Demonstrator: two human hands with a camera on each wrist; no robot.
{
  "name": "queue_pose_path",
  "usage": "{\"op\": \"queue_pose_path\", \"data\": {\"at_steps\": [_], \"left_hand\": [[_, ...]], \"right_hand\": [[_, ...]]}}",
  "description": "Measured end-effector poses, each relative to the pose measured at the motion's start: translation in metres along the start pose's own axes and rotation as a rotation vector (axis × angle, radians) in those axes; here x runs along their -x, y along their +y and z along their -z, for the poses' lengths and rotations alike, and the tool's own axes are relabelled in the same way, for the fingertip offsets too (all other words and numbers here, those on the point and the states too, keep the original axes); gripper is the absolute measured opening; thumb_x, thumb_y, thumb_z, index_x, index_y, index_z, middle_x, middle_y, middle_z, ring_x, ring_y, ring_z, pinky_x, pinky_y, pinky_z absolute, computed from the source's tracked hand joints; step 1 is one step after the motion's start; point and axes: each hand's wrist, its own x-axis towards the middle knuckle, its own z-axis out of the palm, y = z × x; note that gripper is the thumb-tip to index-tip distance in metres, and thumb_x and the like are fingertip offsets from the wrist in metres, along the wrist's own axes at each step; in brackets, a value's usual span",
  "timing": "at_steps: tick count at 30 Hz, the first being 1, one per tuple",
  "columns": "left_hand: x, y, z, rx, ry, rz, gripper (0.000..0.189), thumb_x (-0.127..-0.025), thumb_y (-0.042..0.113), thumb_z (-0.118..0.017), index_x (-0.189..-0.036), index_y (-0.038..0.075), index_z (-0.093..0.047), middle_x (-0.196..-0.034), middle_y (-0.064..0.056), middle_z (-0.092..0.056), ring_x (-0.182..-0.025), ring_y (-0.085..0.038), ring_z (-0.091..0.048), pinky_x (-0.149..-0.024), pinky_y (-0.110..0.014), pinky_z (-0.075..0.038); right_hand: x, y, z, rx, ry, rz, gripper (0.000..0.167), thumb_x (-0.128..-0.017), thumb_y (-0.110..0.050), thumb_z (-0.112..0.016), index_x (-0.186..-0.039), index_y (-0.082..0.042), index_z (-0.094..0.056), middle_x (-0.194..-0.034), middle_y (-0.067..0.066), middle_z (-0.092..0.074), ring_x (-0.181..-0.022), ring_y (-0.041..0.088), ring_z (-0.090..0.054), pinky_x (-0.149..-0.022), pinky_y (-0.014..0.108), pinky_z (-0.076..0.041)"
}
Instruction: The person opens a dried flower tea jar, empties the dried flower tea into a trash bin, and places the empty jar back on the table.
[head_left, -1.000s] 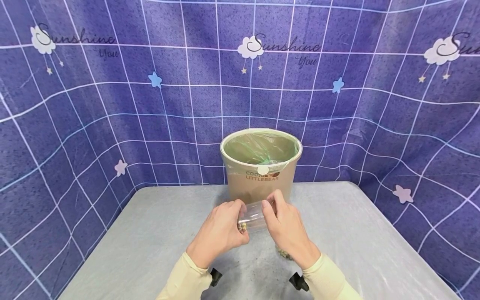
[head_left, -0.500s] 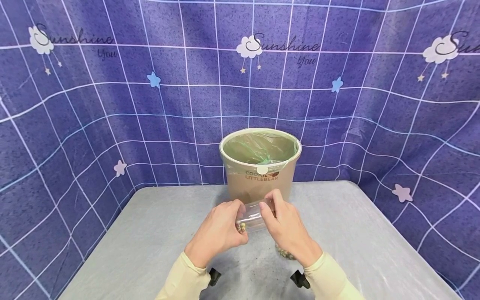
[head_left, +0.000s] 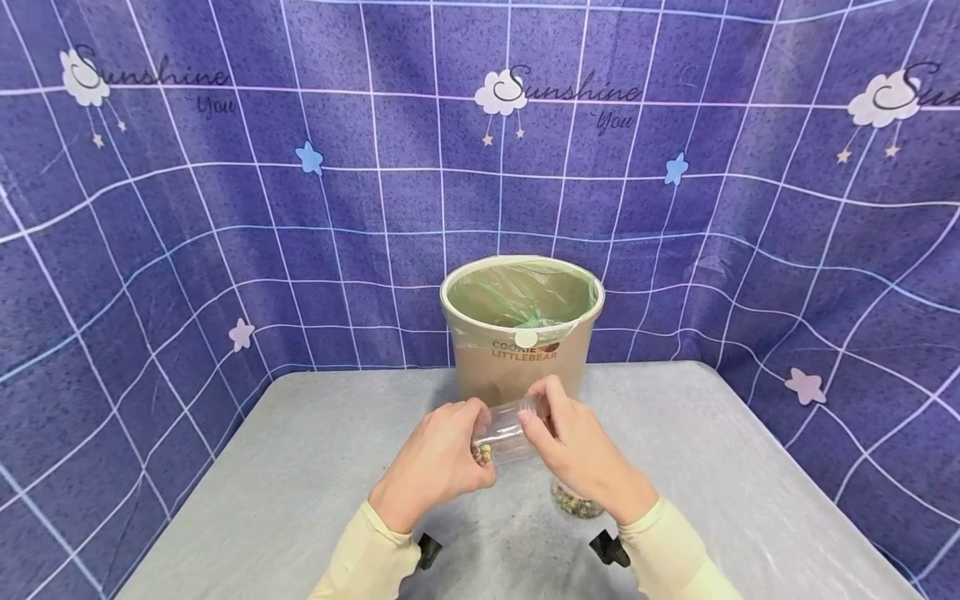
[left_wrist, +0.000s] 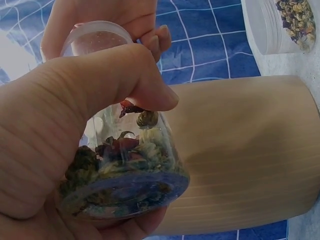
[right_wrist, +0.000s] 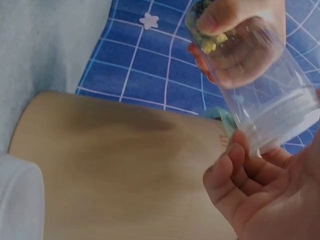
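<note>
A clear plastic jar (head_left: 504,433) with dried flowers and leaves gathered at its base is held tilted between both hands above the table. My left hand (head_left: 442,454) grips it round the base end; in the left wrist view the thumb lies across the jar's side (left_wrist: 150,155) over the dried mix. At the other end, my right hand (head_left: 573,442) has thumb and fingers on the translucent lid (right_wrist: 287,120). A second jar (head_left: 576,502) of dried flowers stands on the table below the right hand, partly covered by it in the head view.
Behind the hands stands a beige bin (head_left: 517,371) lined with a thin green bag (head_left: 536,292). The grey tabletop (head_left: 337,433) meets a blue gridded curtain (head_left: 360,200) at the back and sides. Small dark specks lie on the table.
My right wrist has swung slightly outward to the right and the thumb has shifted on the lid, showing more of the second jar. The left hand stays almost still.
</note>
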Motion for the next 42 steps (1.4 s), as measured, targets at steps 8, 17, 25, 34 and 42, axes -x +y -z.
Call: {"op": "queue_pose_path", "data": {"at_steps": [8,17,25,34,42], "left_hand": [[-0.001,-0.001,0.001,-0.004,0.011,-0.013,0.043,-0.057,0.018,-0.08,-0.096,0.016,-0.062,-0.077,0.01,-0.056,-0.071,-0.008,-0.052,-0.066,-0.026,-0.046],[-0.001,-0.002,0.001,-0.003,0.002,-0.014,0.043,-0.057,0.018,-0.08,-0.095,0.017,-0.062,-0.077,0.01,-0.056,-0.07,-0.009,-0.052,-0.066,-0.027,-0.046],[0.0,-0.003,0.001,-0.006,-0.001,-0.014,0.043,-0.057,0.018,-0.08,-0.096,0.016,-0.063,-0.078,0.009,-0.057,-0.07,-0.008,-0.052,-0.065,-0.026,-0.046],[0.001,-0.003,0.002,-0.005,-0.01,-0.004,0.044,-0.057,0.019,-0.081,-0.097,0.016,-0.063,-0.079,0.01,-0.057,-0.071,-0.009,-0.052,-0.066,-0.027,-0.047],[0.001,-0.003,0.002,-0.012,-0.015,-0.001,0.045,-0.055,0.018,-0.081,-0.096,0.017,-0.062,-0.078,0.01,-0.055,-0.071,-0.009,-0.052,-0.066,-0.027,-0.046]], "right_hand": [[-0.002,0.004,0.007,-0.056,-0.083,0.026,0.025,-0.104,-0.036,-0.059,-0.121,-0.02,-0.048,-0.078,-0.012,-0.05,-0.065,0.004,-0.05,-0.06,0.024,-0.045],[-0.002,0.002,0.013,-0.101,-0.152,0.035,0.029,-0.103,-0.035,-0.061,-0.125,-0.021,-0.048,-0.083,-0.011,-0.053,-0.067,0.005,-0.052,-0.06,0.024,-0.047],[-0.001,0.003,0.018,-0.128,-0.207,0.033,0.033,-0.103,-0.036,-0.061,-0.129,-0.024,-0.046,-0.089,-0.01,-0.056,-0.067,0.006,-0.052,-0.059,0.025,-0.047],[0.0,0.004,0.021,-0.143,-0.235,0.058,0.04,-0.101,-0.035,-0.065,-0.133,-0.024,-0.045,-0.093,-0.008,-0.057,-0.072,0.009,-0.055,-0.058,0.025,-0.047],[0.0,0.004,0.021,-0.142,-0.226,0.097,0.042,-0.1,-0.032,-0.067,-0.134,-0.022,-0.045,-0.093,-0.009,-0.056,-0.071,0.009,-0.053,-0.058,0.024,-0.048]]}}
